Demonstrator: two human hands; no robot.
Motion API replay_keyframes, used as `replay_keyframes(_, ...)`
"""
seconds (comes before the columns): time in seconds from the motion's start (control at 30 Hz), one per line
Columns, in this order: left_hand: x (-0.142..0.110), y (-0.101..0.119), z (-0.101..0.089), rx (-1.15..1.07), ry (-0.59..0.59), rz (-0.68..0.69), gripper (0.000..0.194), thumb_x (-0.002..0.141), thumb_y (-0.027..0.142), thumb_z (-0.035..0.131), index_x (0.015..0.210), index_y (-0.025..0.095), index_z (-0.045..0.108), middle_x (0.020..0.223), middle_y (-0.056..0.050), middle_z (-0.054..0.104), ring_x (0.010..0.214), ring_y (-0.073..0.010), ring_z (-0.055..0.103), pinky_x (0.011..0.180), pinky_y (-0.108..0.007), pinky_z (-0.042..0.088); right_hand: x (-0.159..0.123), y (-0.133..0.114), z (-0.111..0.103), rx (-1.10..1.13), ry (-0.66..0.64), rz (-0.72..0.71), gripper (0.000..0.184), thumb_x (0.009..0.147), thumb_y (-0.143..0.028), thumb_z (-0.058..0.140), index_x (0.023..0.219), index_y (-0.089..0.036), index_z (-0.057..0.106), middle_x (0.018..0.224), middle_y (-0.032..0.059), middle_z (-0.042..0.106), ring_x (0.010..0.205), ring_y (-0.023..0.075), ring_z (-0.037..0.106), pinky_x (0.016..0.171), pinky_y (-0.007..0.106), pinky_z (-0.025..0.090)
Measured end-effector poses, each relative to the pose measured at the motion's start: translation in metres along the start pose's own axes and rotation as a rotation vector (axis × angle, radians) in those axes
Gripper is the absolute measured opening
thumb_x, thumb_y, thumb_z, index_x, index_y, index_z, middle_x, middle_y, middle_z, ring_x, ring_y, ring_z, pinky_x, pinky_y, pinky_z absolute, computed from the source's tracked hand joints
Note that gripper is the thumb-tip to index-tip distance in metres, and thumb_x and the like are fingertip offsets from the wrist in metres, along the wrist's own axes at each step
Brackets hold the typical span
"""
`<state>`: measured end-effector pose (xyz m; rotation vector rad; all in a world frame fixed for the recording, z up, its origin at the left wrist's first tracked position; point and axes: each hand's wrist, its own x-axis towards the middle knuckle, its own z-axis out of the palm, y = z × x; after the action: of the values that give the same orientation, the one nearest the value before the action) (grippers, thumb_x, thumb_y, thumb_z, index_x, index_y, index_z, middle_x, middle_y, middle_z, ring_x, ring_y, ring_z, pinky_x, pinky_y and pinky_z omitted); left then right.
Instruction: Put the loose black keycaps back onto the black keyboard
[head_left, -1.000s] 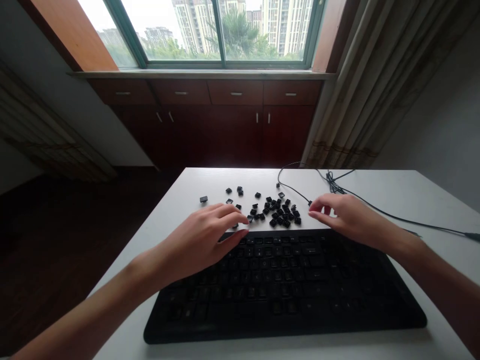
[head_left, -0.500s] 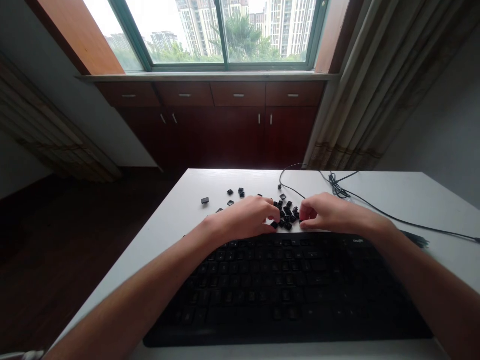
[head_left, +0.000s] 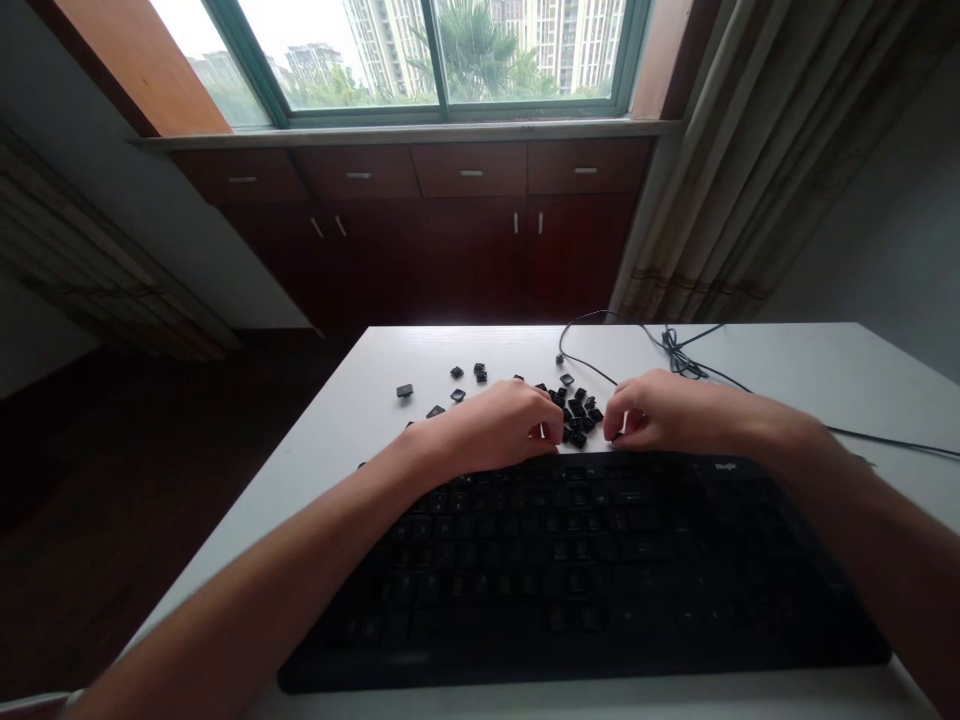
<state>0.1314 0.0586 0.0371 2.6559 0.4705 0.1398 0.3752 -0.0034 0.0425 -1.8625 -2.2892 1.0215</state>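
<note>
Black and full-size, a keyboard [head_left: 480, 640] lying across the lower centre of the frame on a white tabletop [head_left: 337, 420], with a pile of loose black keycaps [head_left: 576, 408] just beyond its far edge, slightly right of centre. Left of the pile, scattered keycaps [head_left: 457, 372], with a wider keycap [head_left: 405, 391] farthest out. Right hand [head_left: 656, 410] just right of the pile, thumb and forefinger pinched together, apparently on one small dark keycap [head_left: 616, 437], mostly hidden by the fingertips. Left hand [head_left: 517, 420] at the pile's left side, fingers curled downward, tips close together near the keyboard's far edge; impossible to tell whether gripping anything. Behind the right hand, a thin black cable [head_left: 675, 352], looped and bunched toward the right side of the table. Judging by the pose, a step of picking single keycaps out of the heap. Seems to call next for a light, precise pinch, clear of the neighbouring caps, and perhaps for a look at the keyboard's rows, too dark here for telling bare spots from capped ones.
</note>
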Motion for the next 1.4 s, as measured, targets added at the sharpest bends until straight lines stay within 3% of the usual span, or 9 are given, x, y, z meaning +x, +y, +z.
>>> replay_keyframes(0.27, -0.002, 0.004, -0.003, 0.112, -0.017, 0.011, 0.014, 0.090, 0.017, 0.062, 0.095, 0.023, 0.074, 0.100, -0.001, 0.072, 0.079, -0.0136, 0.065, 0.072, -0.027, 0.044, -0.004, 0.004, -0.005, 0.013, 0.029, -0.020, 0.029, 0.077, -0.034, 0.068, 0.104, -0.025, 0.076, 0.094, 0.0039, 0.076, 0.081, 0.0208, 0.071, 0.072, 0.029, 0.055)
replay_keyframes(0.4, -0.002, 0.005, -0.003, 0.113, 0.004, 0.019, 0.015, 0.092, 0.019, 0.060, 0.097, 0.023, 0.073, 0.105, -0.002, 0.069, 0.078, -0.0127, 0.064, 0.072, -0.026, 0.044, -0.007, 0.006, -0.012, 0.017, 0.079, -0.025, 0.024, 0.078, -0.034, 0.069, 0.098, -0.024, 0.077, 0.096, 0.0038, 0.076, 0.085, 0.0209, 0.071, 0.075, 0.030, 0.056)
replay_keyframes(0.6, -0.003, 0.001, -0.004, 0.083, 0.019, 0.028, 0.014, 0.091, 0.019, 0.064, 0.101, 0.022, 0.073, 0.100, -0.001, 0.070, 0.082, -0.0134, 0.065, 0.073, -0.026, 0.046, -0.003, 0.005, -0.010, 0.010, 0.200, 0.001, 0.018, 0.076, -0.035, 0.073, 0.089, -0.023, 0.074, 0.082, 0.0022, 0.075, 0.074, 0.0197, 0.070, 0.064, 0.029, 0.055)
replay_keyframes(0.83, -0.003, 0.001, -0.004, 0.062, 0.087, 0.012, 0.013, 0.092, 0.019, 0.061, 0.095, 0.022, 0.073, 0.102, -0.001, 0.066, 0.077, -0.0113, 0.063, 0.072, -0.025, 0.047, 0.000, 0.000, -0.008, 0.023, 0.259, -0.040, 0.015, 0.079, -0.025, 0.068, 0.092, -0.022, 0.076, 0.090, 0.0013, 0.077, 0.085, 0.0173, 0.072, 0.078, 0.026, 0.057)
replay_keyframes(1.03, -0.003, -0.001, -0.005, 0.027, 0.111, -0.034, 0.021, 0.090, 0.018, 0.063, 0.110, 0.022, 0.070, 0.108, -0.003, 0.067, 0.081, -0.0122, 0.065, 0.072, -0.023, 0.050, 0.003, 0.006, -0.004, 0.031, 0.281, -0.110, 0.025, 0.081, -0.025, 0.069, 0.106, -0.021, 0.076, 0.094, 0.0020, 0.078, 0.087, 0.0171, 0.072, 0.082, 0.027, 0.058)
replay_keyframes(1.23, -0.004, -0.001, -0.008, 0.009, 0.103, 0.000, 0.023, 0.090, 0.016, 0.064, 0.111, 0.023, 0.070, 0.107, -0.001, 0.070, 0.088, -0.0129, 0.067, 0.075, -0.022, 0.050, 0.004, 0.012, -0.004, -0.198, 0.321, -0.213, 0.024, 0.086, -0.030, 0.068, 0.108, -0.032, 0.077, 0.101, 0.0011, 0.077, 0.087, 0.0190, 0.070, 0.077, 0.031, 0.054)
replay_keyframes(1.4, -0.003, 0.000, -0.007, 0.003, 0.101, -0.004, 0.016, 0.089, 0.021, 0.067, 0.104, 0.021, 0.073, 0.096, 0.000, 0.072, 0.076, -0.0115, 0.066, 0.070, -0.023, 0.049, 0.008, 0.021, -0.004, -0.311, 0.331, -0.225, 0.025, 0.087, -0.035, 0.069, 0.110, -0.037, 0.076, 0.103, 0.0037, 0.074, 0.090, 0.0218, 0.068, 0.079, 0.035, 0.052)
